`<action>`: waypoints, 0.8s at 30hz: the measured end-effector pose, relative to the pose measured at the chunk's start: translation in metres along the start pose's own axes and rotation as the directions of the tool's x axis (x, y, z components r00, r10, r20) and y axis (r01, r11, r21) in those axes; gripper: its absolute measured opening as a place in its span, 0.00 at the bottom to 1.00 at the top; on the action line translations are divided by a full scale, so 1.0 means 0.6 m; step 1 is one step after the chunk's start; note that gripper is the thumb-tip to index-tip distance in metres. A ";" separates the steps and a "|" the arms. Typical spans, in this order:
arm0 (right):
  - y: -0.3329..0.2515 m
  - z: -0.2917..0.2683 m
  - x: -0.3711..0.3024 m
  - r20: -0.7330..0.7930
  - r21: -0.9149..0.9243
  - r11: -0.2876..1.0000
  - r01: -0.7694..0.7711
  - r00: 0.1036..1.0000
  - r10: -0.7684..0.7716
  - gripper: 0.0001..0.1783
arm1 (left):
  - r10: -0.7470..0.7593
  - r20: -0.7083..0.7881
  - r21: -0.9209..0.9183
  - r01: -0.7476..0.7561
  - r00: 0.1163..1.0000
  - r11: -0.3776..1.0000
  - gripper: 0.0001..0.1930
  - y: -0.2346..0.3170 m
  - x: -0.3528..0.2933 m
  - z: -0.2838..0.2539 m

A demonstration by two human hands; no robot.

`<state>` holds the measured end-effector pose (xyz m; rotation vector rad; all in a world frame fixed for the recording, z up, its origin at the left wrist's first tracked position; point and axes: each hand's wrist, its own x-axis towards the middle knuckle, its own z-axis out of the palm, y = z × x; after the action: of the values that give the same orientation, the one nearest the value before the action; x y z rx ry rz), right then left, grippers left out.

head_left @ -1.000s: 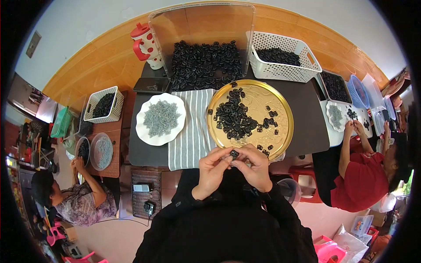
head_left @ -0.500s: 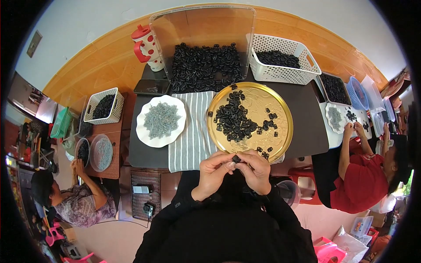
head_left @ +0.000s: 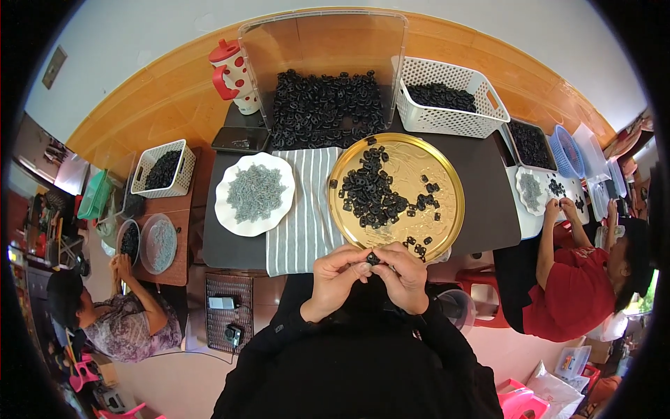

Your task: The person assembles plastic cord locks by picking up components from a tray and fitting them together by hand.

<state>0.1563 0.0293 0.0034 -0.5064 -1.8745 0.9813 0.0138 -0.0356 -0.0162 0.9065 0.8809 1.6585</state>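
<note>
Between the fingertips of both hands is a small black plastic piece, just past the near rim of a round gold tray. My left hand pinches it from the left, and my right hand grips it from the right. Fingers cover much of it, so its exact shape is hidden. On the tray lies a heap of black plastic pieces, with several loose ones to its right. Left of the tray a grey-and-white striped cloth is spread beside a white scalloped plate of small grey-clear parts.
A clear bin of black pieces stands at the back, between a red-dotted tumbler and a white perforated basket. A dark phone lies by the bin. Co-workers sit left and right at their own tables.
Both hands stay together on the black piece, with slight finger movement. The whole view has shifted a little; the tray and plate look unchanged.
</note>
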 end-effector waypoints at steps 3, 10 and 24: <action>-0.006 0.005 0.002 -0.023 -0.024 0.999 0.046 0.999 -0.046 0.18 | 0.017 0.010 -0.035 -0.017 1.000 0.999 0.13 -0.003 -0.003 -0.003; -0.014 0.013 0.002 -0.083 -0.061 0.994 0.085 0.992 -0.090 0.16 | 0.033 0.034 -0.061 -0.031 0.999 0.998 0.11 -0.007 0.000 0.000; 0.020 -0.128 0.106 0.386 0.184 0.716 -0.674 0.719 0.578 0.09 | -0.157 -0.033 -0.050 0.155 0.987 0.987 0.18 0.001 -0.005 -0.018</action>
<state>0.1917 0.1122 0.0474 -0.8810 -1.7693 1.8844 0.0048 -0.0401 -0.0208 0.7577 0.9103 1.5584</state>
